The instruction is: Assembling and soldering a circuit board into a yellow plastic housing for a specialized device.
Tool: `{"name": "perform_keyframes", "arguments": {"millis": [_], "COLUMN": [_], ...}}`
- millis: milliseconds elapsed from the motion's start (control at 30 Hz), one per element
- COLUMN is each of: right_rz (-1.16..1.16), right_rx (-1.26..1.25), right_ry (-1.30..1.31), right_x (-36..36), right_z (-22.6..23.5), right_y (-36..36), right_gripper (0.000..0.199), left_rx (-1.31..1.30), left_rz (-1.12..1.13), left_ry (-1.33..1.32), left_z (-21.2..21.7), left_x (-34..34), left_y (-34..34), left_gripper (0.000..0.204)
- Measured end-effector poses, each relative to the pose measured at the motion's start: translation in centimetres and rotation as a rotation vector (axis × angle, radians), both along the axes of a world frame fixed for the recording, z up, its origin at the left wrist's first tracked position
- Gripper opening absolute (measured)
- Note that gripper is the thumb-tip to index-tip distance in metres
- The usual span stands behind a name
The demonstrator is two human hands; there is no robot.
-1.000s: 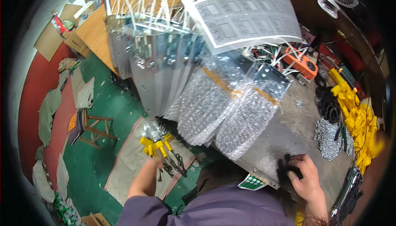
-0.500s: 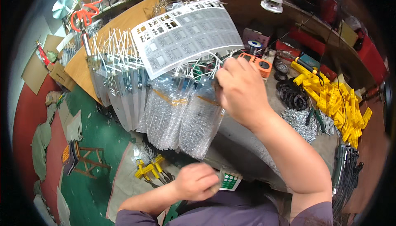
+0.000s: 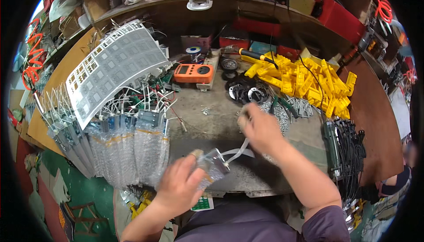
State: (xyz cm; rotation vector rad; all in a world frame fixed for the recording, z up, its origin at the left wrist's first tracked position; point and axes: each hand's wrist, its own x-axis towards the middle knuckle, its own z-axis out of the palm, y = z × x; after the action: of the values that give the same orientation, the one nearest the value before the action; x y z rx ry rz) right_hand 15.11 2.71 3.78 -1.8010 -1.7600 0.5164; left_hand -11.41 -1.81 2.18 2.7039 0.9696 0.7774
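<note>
My left hand [image 3: 181,188] grips a small metal module wrapped in bubble film [image 3: 213,163] just above the front edge of the workbench [image 3: 260,178]. White wires [image 3: 240,150] run from that module up to my right hand [image 3: 259,129], which pinches their far end above the bench's middle. To the left, a row of similar bubble-wrapped modules [image 3: 128,153] hangs over the bench's edge, with a white perforated sheet [image 3: 112,72] lying on top of them.
An orange meter [image 3: 193,73] lies at the back centre. A pile of yellow plastic parts [image 3: 304,83] fills the right, with screws [image 3: 287,109] and black rings [image 3: 247,92] near it. Black cables [image 3: 351,149] and a dark cylindrical tool [image 3: 331,147] lie at the right edge.
My right hand has drawn back from the stack of wrapped modules to the bench's middle, pulling white wires. My left hand has come up onto the bench holding a wrapped module.
</note>
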Motion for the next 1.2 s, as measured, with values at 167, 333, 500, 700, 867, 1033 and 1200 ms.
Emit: {"name": "perform_keyframes", "arguments": {"millis": [167,333,500,700,867,1033,1200], "right_rz": [-0.074,-0.061,-0.039,-0.095,0.072,0.073,0.081], "right_rx": [0.277,0.294,0.260,0.081,0.086,0.087,0.386], "right_ry": [-0.479,-0.532,-0.164,-0.209,-0.343,-0.267,0.172], "right_x": [8.6,8.3,9.6,9.9,11.5,12.7,8.3], "right_z": [-3.9,-4.2,-0.6,-0.7,-2.8,-4.4,-1.3], "right_y": [5.1,5.9,0.8,-10.6,-14.5,-14.5,-14.9], "right_gripper": [0.029,0.026,0.028,0.033,0.035,0.041,0.054], "left_rx": [-0.298,-0.268,-0.282,-0.227,-0.196,-0.177,-0.203], "left_rz": [-0.163,-0.127,-0.092,-0.056,-0.032,-0.068,-0.096], "left_ry": [0.018,0.051,0.057,0.104,0.068,0.001,0.001], "left_z": [-2.2,-2.7,-3.3,-2.7,-3.0,-2.9,-2.5], "left_x": [4.4,5.4,6.1,6.2,8.1,9.2,10.2], "left_y": [0.7,0.9,0.8,0.5,0.4,0.3,-0.3], "left_gripper": [0.059,0.063,0.062,0.062,0.061,0.058,0.062]}}
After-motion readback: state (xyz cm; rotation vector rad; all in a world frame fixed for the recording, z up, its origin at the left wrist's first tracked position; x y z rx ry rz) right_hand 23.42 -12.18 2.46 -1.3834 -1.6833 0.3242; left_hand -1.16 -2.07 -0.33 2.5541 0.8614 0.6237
